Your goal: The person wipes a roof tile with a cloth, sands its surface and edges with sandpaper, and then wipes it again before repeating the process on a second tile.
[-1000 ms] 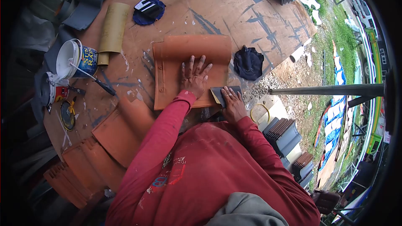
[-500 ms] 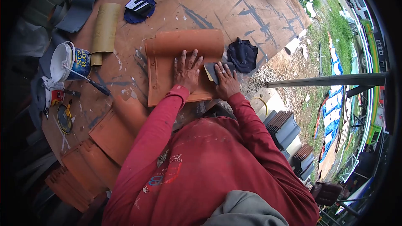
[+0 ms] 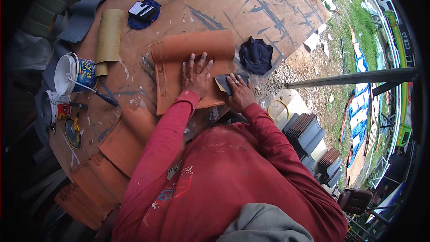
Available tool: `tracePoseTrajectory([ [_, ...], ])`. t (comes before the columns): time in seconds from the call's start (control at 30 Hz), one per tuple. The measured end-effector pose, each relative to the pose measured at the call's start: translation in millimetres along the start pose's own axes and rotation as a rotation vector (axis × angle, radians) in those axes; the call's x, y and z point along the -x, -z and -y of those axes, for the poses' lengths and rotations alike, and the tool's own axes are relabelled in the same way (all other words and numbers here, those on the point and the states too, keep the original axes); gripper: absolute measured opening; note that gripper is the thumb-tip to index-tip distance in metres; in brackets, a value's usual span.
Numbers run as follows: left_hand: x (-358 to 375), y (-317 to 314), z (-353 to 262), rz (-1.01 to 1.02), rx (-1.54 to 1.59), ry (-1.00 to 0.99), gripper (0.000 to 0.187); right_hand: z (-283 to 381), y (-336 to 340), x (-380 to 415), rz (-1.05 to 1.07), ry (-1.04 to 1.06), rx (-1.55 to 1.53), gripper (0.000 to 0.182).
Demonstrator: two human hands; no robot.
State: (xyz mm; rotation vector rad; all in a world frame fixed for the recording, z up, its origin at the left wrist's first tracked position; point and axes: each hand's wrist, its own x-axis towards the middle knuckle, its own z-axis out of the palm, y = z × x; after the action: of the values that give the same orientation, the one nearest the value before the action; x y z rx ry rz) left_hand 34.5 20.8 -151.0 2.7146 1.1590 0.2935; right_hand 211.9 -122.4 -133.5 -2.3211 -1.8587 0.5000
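An orange roof tile [image 3: 195, 44] lies on the wooden table in front of me. My left hand [image 3: 196, 79] rests flat on its middle with the fingers spread, holding nothing. At the tile's right edge, my right hand [image 3: 239, 92] presses on a dark sheet of sandpaper [image 3: 222, 84], whose yellowish underside shows at the left corner. A crumpled dark cloth [image 3: 256, 56] lies just beyond my right hand.
The wooden table [image 3: 215, 15] holds a paint bucket [image 3: 85, 74] with a brush, a yellowish tile [image 3: 109, 36], a phone [image 3: 143, 10] on a blue cloth and two bottles. More orange tiles [image 3: 121, 143] lie at lower left. A post [image 3: 349, 77] stands at right.
The whole view has shifted slightly. Both hands remain on the tile and the sandpaper, with the right hand and sandpaper slightly lower relative to the tile.
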Motion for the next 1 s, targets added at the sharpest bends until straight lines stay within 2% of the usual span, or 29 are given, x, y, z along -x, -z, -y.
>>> tracePoseTrajectory([
  [0.1,-5.0,0.4,-0.6,-0.045,0.011,0.017,0.058,-0.6,2.2,16.8,0.099,0.005,-0.023,0.076],
  [0.2,-2.6,-5.8,-1.6,-0.048,0.003,0.014,0.058,-4.6,4.6,-2.2,-0.023,0.059,0.042,0.077],
  [0.23,-4.3,-6.4,-1.0,-0.05,-0.023,0.01,0.058,-6.0,2.6,-14.5,-0.011,0.051,0.038,0.077],
  [0.3,-3.5,-4.9,0.4,-0.052,0.001,0.011,0.059,-3.1,-0.7,-37.3,-0.129,0.019,-0.02,0.077],
  [0.37,-6.1,-0.9,0.8,0.007,0.007,0.011,0.058,1.6,-4.3,-8.5,-0.118,0.01,-0.042,0.079],
  [0.43,-3.7,-3.3,-0.6,-0.023,-0.014,0.001,0.059,4.9,0.7,24.8,0.055,0.002,-0.056,0.078],
  [0.53,-5.8,-3.7,-2.3,-0.047,-0.013,0.022,0.06,-1.0,2.2,26.5,0.043,0.031,-0.007,0.077],
  [0.57,-3.7,-3.8,-4.8,-0.054,-0.001,0.02,0.06,-2.8,4.2,8.2,-0.063,0.067,0.022,0.075],
  [0.63,-5.3,-6.2,-7.0,-0.04,-0.025,0.02,0.061,1.0,20.2,-25.5,-0.014,0.05,0.086,0.071],
  [0.83,-7.6,-11.2,-1.0,-0.055,-0.062,0.009,0.061,-11.3,-5.8,32.4,0.008,0.095,-0.077,0.073],
  [0.9,-4.3,-8.3,-7.5,-0.038,-0.063,0.02,0.062,-16.8,-13.4,14.7,0.035,0.08,-0.047,0.077],
  [0.97,-8.2,-7.5,-11.1,-0.006,-0.091,0.029,0.063,-17.6,-6.4,-20.5,-0.168,0.138,0.044,0.08],
  [1.0,-7.8,-6.2,-11.1,0.011,-0.09,0.028,0.062,-14.4,-5.4,-24.0,-0.134,0.1,-0.011,0.082],
])
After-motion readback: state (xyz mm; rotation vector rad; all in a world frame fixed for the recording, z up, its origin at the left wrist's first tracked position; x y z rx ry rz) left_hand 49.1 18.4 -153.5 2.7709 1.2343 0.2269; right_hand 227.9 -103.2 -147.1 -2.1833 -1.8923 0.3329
